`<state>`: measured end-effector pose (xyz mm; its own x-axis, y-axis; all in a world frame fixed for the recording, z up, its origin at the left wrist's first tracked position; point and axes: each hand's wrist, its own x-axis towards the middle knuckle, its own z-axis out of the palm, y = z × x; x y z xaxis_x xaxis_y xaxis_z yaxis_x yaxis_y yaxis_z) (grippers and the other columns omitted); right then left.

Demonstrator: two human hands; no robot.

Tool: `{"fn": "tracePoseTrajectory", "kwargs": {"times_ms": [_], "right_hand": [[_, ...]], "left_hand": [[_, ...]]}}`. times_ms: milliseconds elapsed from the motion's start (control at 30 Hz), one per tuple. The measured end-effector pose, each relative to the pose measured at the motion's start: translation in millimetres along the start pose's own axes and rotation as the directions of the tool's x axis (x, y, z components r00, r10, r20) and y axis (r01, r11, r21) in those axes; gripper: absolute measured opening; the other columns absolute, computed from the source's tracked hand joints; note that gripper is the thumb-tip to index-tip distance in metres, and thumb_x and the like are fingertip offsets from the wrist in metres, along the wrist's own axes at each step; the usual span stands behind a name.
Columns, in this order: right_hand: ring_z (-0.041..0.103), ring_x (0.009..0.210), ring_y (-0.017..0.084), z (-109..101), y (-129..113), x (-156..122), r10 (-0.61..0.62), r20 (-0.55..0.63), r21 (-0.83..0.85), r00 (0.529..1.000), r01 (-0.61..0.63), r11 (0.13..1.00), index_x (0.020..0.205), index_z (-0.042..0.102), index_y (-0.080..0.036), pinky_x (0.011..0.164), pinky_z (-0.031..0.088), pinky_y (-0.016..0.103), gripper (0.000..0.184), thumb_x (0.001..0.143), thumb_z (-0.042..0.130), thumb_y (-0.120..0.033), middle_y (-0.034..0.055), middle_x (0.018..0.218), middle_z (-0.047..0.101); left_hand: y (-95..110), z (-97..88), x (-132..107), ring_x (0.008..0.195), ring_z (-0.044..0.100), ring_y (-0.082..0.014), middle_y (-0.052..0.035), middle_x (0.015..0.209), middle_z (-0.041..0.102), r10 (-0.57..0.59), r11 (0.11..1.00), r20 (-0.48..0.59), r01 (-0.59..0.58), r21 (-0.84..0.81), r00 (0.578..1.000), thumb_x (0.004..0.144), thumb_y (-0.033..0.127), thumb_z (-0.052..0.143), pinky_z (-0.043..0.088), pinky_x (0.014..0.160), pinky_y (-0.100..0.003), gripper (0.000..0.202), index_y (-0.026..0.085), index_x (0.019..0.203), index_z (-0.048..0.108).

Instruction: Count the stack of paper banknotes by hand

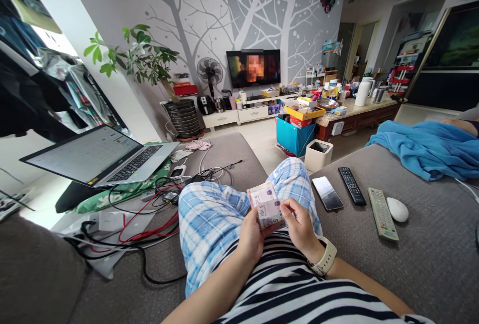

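Observation:
A small stack of pale pinkish-purple banknotes (265, 197) is held over my lap, with a figure 5 showing on the notes. My left hand (250, 236) wraps round the stack's lower left side, thumb on top and fingers underneath. At the right edge, the thumb and index finger of my right hand (299, 223) pinch the corner of a note that lies partly across the others. A pale watch (326, 258) circles my right wrist. Blue and white checked trousers (213, 219) cover my legs beneath the notes. How many notes there are is hard to see.
On the sofa to the right lie a phone (327, 193), a black remote (352, 185), a beige remote (383, 214) and a white mouse (397, 209). Leftward, an open laptop (108, 157) rests beside tangled cables (164, 204). A bin (318, 155) stands ahead.

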<state>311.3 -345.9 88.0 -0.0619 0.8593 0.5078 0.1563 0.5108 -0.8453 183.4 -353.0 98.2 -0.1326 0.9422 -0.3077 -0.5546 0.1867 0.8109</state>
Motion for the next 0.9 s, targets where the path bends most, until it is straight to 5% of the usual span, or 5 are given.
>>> {"fn": "tracePoseTrajectory", "kwargs": {"times_ms": [600,900], "right_hand": [[0.041,0.052,0.013,0.4,0.9,-2.7,-0.004,-0.003,-0.010,1.000,0.004,1.000,0.068,0.049,-0.021,0.049,0.031,0.025,0.033,0.095,0.040,-0.038,-0.0021,0.057,0.045],[0.046,0.046,0.013,0.4,4.5,-1.4,0.058,0.082,0.201,0.995,-0.074,0.977,0.067,0.051,-0.021,0.051,0.037,0.026,0.032,0.092,0.047,-0.040,-0.0035,0.049,0.047]], "left_hand": [[1.6,5.8,-2.9,0.075,0.070,-0.0228,-0.0091,0.084,0.072,-0.033,0.996,-0.019,0.032,-0.088,0.999,0.084,0.028,0.053,0.057,0.067,-0.035,0.028,0.012,0.105,0.062],[-1.8,6.9,-1.3,0.083,0.070,-0.0257,-0.0111,0.087,0.073,0.019,0.985,0.013,-0.016,-0.173,1.000,0.081,0.023,0.055,0.056,0.076,-0.038,0.024,0.010,0.099,0.066]]}}
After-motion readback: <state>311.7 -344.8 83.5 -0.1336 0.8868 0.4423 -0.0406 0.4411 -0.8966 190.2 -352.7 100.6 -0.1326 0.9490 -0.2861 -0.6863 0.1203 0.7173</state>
